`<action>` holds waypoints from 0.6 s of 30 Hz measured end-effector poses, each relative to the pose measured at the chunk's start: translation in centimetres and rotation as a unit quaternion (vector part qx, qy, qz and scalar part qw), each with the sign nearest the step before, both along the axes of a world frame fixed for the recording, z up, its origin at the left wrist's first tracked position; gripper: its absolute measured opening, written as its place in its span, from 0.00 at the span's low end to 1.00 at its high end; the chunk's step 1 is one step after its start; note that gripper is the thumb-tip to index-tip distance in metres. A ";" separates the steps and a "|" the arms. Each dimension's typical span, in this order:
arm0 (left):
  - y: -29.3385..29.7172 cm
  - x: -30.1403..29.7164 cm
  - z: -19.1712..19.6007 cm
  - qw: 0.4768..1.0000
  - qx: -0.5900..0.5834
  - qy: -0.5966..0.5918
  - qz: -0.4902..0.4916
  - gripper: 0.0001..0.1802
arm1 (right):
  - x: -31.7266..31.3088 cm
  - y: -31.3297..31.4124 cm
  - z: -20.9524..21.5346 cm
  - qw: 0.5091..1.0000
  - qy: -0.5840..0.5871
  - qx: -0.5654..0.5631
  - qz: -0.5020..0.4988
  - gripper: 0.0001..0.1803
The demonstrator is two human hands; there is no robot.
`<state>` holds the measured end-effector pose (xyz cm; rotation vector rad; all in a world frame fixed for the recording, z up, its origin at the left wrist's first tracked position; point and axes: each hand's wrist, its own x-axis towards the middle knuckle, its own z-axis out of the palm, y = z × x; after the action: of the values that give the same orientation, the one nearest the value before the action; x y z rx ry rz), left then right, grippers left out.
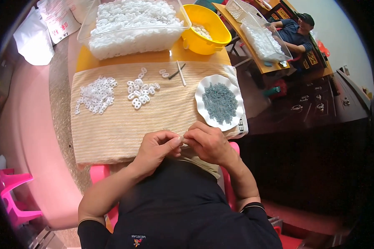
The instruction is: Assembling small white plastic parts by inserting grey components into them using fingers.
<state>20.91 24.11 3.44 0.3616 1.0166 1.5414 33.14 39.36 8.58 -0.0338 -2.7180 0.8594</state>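
Observation:
My left hand (160,148) and my right hand (207,142) meet at the near edge of the cloth-covered table, fingertips pinched close together. Whatever they hold between them is too small and covered to name. Just beyond my right hand stands a white scalloped plate (200,107) heaped with small grey-blue rod-like pieces (220,103). Farther off lies a loose group of white oval pieces with two holes (141,92). To its left is a pile of small white translucent pieces (97,94). A white stick (181,74) crosses a dark stick (174,73) near the far side.
At the back, a clear plastic bin (133,35) full of white pieces stands beside a yellow basin (214,29) holding some pale pieces. Striped cloth (108,137) covers the table. At the upper right, another person (295,35) sits by a second clear bin (264,41). Pink stools (16,180) stand left.

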 end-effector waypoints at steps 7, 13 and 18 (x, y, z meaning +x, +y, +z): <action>-0.2 -0.5 0.3 1.000 -0.002 -0.005 -0.026 0.09 | 0.0 -0.3 0.1 1.000 -0.013 -0.012 0.002 0.06; -0.2 -0.7 0.3 0.999 -0.012 -0.031 -0.043 0.10 | 0.1 -0.3 0.0 1.000 0.000 -0.010 0.010 0.07; -0.3 -0.8 0.4 0.998 0.003 -0.045 -0.050 0.10 | -0.1 -0.4 -0.4 0.999 0.034 -0.028 0.012 0.08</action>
<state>20.09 23.80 3.89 0.3389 0.9107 1.4579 33.06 38.92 8.18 0.0168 -2.6357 0.9265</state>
